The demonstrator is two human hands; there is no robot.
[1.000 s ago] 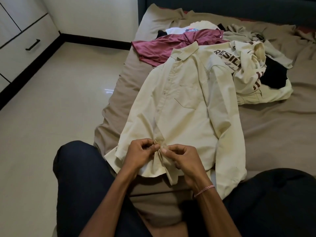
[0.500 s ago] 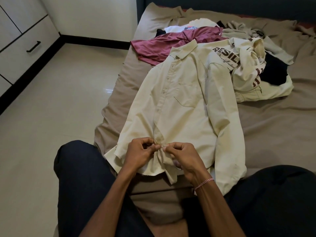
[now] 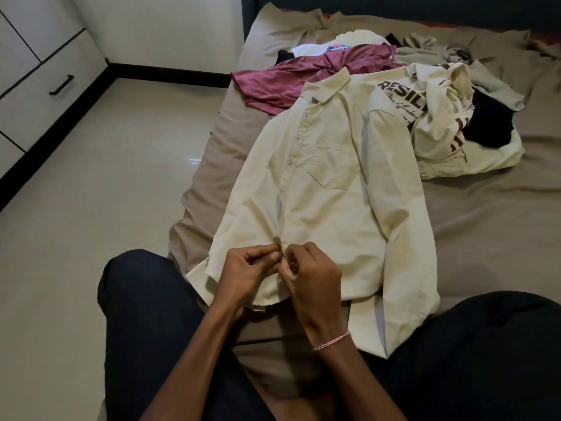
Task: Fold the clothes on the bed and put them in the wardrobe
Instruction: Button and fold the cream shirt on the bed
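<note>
The only writing I can read is on the crumpled cream top at the far right of the pile: "RESIL" in dark block capitals, running into a fold, with a thin script line beneath that is too small to make out. A white tee further back carries a small printed badge, unreadable from here. The cream button-up shirt lies face up along the bed, collar away from the person, chest pocket showing. Its hem sits by the near end of the bed, between the dark-trousered knees. Low on the front opening, the left hand and right hand meet, each pinching the front strip, fingertips touching. A pink-and-white thread band circles the right wrist. A maroon shirt lies just past the collar, a black garment tucked into the cream top, a grey piece behind. The shirt's left sleeve runs close to the bed's left edge, where the brown sheet drops to the glossy floor. That floor stretches open across to the white cabinet fronts with a black handle. Bare sheet spreads right of the shirt.
</note>
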